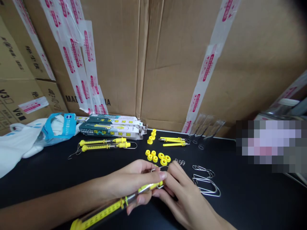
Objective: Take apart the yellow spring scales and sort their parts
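Note:
My left hand [134,180] is closed around the upper part of a tubular spring scale [107,212], clear with a yellow graduated strip. The scale slants from the lower left up to my fingers, its yellow base toward me. At its upper end my right hand [182,188] pinches a bent metal wire loop [164,166], partly hidden by the fingers of both hands. Just beyond my hands lie several yellow caps [151,156] and yellow rings [164,158]. Small springs [180,162] sit behind my right hand, and bent wire loops [206,185] lie to its right.
Two assembled spring scales [105,146] lie at the left, before printed cartons [111,130]. Yellow rods [175,142] and clear tubes [208,134] lie toward the back. A blue-and-white plastic package [59,126] rests at far left. A large taped cardboard box [165,73] walls the back.

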